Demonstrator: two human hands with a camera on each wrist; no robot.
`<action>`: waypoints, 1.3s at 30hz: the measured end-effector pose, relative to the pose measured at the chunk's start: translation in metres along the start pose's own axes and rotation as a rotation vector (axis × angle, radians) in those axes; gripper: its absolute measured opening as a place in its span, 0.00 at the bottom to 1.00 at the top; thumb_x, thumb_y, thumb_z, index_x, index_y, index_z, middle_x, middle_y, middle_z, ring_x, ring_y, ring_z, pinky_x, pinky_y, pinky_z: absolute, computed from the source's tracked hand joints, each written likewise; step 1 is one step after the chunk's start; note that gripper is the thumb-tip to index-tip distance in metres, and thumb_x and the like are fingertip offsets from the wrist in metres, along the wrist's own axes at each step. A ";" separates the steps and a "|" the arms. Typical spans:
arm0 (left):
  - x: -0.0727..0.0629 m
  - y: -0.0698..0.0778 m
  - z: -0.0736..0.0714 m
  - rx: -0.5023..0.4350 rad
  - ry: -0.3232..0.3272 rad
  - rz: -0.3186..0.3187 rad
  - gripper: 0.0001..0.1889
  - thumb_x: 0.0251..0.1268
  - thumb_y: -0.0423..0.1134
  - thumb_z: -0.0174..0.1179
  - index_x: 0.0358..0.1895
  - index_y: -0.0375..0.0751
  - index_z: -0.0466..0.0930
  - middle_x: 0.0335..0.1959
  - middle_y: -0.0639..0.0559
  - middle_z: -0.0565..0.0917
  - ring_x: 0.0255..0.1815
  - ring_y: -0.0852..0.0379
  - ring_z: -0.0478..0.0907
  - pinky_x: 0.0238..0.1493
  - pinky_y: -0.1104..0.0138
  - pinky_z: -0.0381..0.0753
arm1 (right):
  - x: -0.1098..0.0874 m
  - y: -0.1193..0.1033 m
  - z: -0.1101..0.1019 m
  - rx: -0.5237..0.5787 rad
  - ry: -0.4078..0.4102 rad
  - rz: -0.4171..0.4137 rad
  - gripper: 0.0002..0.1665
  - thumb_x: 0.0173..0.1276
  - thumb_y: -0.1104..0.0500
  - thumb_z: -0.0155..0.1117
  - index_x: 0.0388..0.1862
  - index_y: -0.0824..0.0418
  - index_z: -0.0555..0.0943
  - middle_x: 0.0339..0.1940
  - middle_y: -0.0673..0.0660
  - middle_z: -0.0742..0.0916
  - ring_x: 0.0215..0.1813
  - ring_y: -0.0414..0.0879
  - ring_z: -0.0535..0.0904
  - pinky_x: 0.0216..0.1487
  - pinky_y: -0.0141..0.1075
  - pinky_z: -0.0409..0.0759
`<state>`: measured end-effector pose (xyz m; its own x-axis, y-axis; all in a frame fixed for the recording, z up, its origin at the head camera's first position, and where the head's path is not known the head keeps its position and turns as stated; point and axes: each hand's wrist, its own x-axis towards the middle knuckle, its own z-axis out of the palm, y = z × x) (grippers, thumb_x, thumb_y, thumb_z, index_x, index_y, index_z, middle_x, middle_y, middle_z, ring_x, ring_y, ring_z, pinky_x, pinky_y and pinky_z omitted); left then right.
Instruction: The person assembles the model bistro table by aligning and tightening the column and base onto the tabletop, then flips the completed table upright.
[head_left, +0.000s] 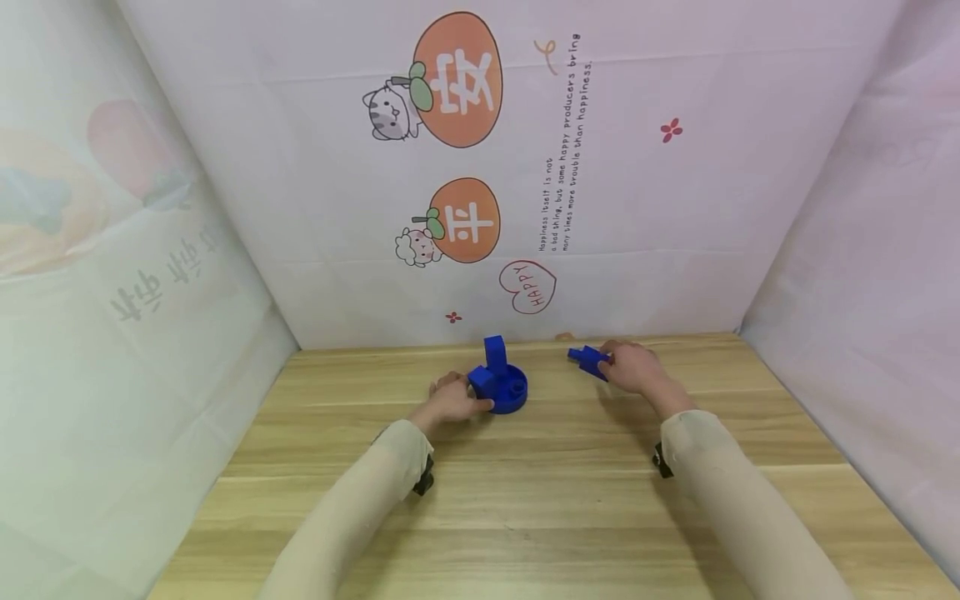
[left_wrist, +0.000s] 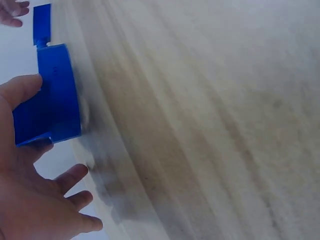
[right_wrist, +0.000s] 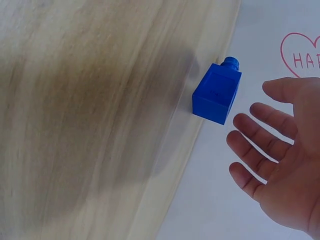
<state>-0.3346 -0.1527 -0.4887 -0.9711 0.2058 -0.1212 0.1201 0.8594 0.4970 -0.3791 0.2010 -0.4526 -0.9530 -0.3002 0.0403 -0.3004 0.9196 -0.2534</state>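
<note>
A round blue tray-like base point(head_left: 512, 403) sits near the back of the table, with a tall blue block point(head_left: 495, 357) and a shorter one point(head_left: 483, 380) rising from it and a small ring inside. My left hand point(head_left: 453, 398) grips its left side; in the left wrist view the thumb lies on the blue base point(left_wrist: 60, 92), an index finger is partly hidden behind it, and the other fingers are spread. To the right, a blue block with a narrow peg point(head_left: 592, 361) lies on the table. My right hand point(right_wrist: 285, 160) is beside that block point(right_wrist: 215, 95), fingers apart and not touching it.
The wooden table point(head_left: 510, 517) ends at a white printed sheet point(head_left: 637, 208) hanging behind it. White sheets also stand along the left point(head_left: 187, 333) and right point(head_left: 855, 292) sides. Both blue pieces lie close to the back edge.
</note>
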 end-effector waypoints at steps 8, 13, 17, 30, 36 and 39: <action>0.003 -0.006 -0.002 -0.069 0.002 0.009 0.46 0.64 0.63 0.61 0.77 0.37 0.60 0.75 0.36 0.65 0.78 0.39 0.55 0.77 0.42 0.48 | 0.002 0.001 0.003 -0.012 0.003 0.051 0.30 0.72 0.52 0.59 0.66 0.69 0.74 0.55 0.72 0.83 0.56 0.66 0.80 0.57 0.60 0.77; 0.006 -0.010 -0.005 -0.146 0.009 -0.002 0.44 0.63 0.60 0.64 0.74 0.33 0.63 0.74 0.36 0.67 0.78 0.37 0.55 0.78 0.43 0.49 | 0.003 0.003 0.005 -0.008 -0.024 0.081 0.34 0.71 0.50 0.59 0.68 0.70 0.71 0.59 0.75 0.80 0.58 0.69 0.78 0.57 0.61 0.76; 0.008 -0.012 -0.007 -0.166 0.019 0.013 0.45 0.61 0.60 0.65 0.76 0.41 0.62 0.74 0.37 0.68 0.78 0.37 0.55 0.77 0.41 0.48 | 0.004 0.006 0.007 -0.010 -0.033 0.091 0.37 0.71 0.49 0.60 0.70 0.71 0.69 0.59 0.75 0.80 0.59 0.70 0.78 0.57 0.61 0.77; 0.009 -0.014 -0.005 -0.193 0.019 -0.017 0.43 0.61 0.57 0.67 0.72 0.33 0.65 0.74 0.37 0.67 0.79 0.38 0.53 0.79 0.43 0.47 | 0.002 0.008 0.017 0.011 -0.047 0.150 0.30 0.66 0.47 0.65 0.56 0.68 0.77 0.45 0.67 0.86 0.45 0.60 0.83 0.47 0.57 0.81; 0.009 -0.014 -0.004 -0.207 0.036 -0.012 0.42 0.59 0.57 0.69 0.70 0.32 0.68 0.73 0.38 0.69 0.77 0.38 0.58 0.78 0.44 0.50 | 0.004 0.011 0.023 0.039 -0.062 0.173 0.25 0.64 0.49 0.65 0.53 0.66 0.78 0.44 0.65 0.87 0.44 0.58 0.83 0.47 0.56 0.80; 0.008 -0.015 -0.004 -0.215 0.046 -0.003 0.41 0.59 0.56 0.70 0.69 0.33 0.70 0.72 0.38 0.70 0.76 0.38 0.60 0.78 0.44 0.52 | 0.005 0.009 0.021 0.062 -0.060 0.174 0.26 0.65 0.49 0.64 0.53 0.67 0.78 0.44 0.66 0.87 0.43 0.58 0.82 0.46 0.55 0.79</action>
<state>-0.3451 -0.1655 -0.4936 -0.9803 0.1777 -0.0866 0.0750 0.7395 0.6689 -0.3853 0.2024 -0.4745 -0.9857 -0.1546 -0.0667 -0.1267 0.9421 -0.3105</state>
